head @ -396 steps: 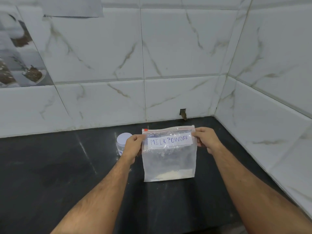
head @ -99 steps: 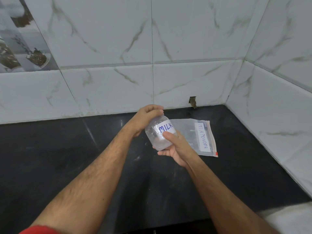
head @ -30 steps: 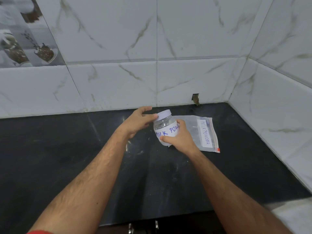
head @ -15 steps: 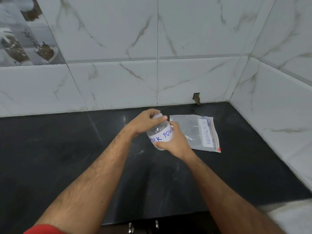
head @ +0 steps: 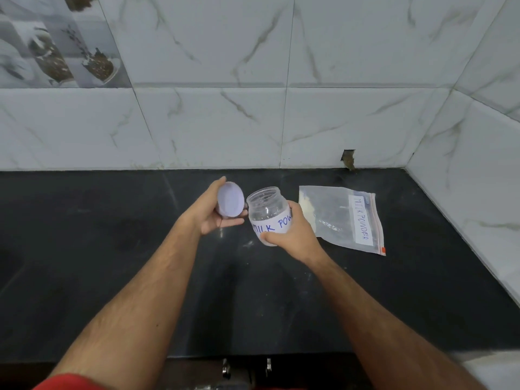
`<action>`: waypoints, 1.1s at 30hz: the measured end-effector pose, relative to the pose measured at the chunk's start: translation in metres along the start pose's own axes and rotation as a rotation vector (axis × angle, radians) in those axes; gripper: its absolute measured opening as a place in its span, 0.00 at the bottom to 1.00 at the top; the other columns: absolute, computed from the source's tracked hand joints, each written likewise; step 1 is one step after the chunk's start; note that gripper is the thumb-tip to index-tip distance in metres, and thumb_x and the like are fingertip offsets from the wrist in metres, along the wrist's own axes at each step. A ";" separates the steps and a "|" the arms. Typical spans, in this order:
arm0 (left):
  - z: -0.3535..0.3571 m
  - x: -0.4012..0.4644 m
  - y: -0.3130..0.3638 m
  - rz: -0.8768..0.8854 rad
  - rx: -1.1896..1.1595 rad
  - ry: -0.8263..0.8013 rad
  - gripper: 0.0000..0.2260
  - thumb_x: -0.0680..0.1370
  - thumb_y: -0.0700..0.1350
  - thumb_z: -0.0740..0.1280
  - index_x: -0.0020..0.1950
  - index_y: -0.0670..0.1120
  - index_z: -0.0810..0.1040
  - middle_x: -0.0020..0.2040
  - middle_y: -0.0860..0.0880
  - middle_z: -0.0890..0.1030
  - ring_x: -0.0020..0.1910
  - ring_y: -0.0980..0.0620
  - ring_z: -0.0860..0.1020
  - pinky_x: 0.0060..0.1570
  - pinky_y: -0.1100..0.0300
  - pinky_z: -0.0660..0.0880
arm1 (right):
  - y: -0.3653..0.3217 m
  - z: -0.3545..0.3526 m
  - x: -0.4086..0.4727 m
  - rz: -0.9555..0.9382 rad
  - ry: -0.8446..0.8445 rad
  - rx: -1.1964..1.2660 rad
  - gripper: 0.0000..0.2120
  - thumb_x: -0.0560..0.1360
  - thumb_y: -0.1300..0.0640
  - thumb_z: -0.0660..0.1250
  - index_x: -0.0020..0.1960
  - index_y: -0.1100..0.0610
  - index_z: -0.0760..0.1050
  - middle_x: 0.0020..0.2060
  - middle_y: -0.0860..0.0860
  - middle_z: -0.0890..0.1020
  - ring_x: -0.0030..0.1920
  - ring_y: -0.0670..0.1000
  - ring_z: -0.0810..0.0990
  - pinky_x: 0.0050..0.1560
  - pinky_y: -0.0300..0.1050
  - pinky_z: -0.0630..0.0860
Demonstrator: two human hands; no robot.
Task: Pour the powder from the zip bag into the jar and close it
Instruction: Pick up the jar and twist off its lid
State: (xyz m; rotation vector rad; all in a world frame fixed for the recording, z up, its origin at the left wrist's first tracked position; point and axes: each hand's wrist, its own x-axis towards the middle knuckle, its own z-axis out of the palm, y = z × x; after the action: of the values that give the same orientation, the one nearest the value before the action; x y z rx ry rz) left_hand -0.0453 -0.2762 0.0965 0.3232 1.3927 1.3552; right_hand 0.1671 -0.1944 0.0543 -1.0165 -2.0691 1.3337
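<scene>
The right hand (head: 292, 235) grips the light, stiff jar (head: 268, 213), the left (head: 216, 213) holds its lid (head: 230, 204); the floppy, slippery bag (head: 342, 218) looks best pinched at its corners.

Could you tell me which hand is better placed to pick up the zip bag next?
The left hand: it holds only the lid, easily set down. The right hand is nearer the zip bag but grips the open jar.
</scene>
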 end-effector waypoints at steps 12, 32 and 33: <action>-0.070 0.004 -0.080 -0.086 0.067 0.406 0.20 0.80 0.34 0.64 0.72 0.36 0.68 0.66 0.33 0.75 0.52 0.37 0.80 0.29 0.55 0.83 | 0.017 0.030 0.002 0.078 0.068 0.072 0.45 0.55 0.44 0.80 0.68 0.49 0.67 0.55 0.40 0.79 0.54 0.43 0.81 0.51 0.37 0.80; -0.081 0.006 -0.112 -0.082 1.090 0.710 0.25 0.75 0.56 0.71 0.66 0.44 0.74 0.63 0.40 0.76 0.60 0.39 0.78 0.55 0.49 0.76 | 0.031 0.039 -0.011 0.080 0.010 0.022 0.41 0.57 0.51 0.84 0.63 0.43 0.66 0.53 0.35 0.78 0.53 0.40 0.80 0.44 0.28 0.75; -0.080 0.005 -0.112 -0.073 1.086 0.711 0.25 0.75 0.56 0.71 0.67 0.44 0.74 0.63 0.40 0.75 0.60 0.38 0.78 0.56 0.49 0.75 | 0.031 0.040 -0.011 0.086 0.006 0.020 0.41 0.56 0.50 0.83 0.63 0.42 0.66 0.52 0.35 0.78 0.53 0.40 0.80 0.43 0.28 0.75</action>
State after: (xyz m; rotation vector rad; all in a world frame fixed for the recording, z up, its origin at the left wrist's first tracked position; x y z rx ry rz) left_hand -0.0586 -0.3481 -0.0202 0.5003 2.6517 0.5179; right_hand 0.1553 -0.2174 0.0092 -1.1112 -2.0237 1.3889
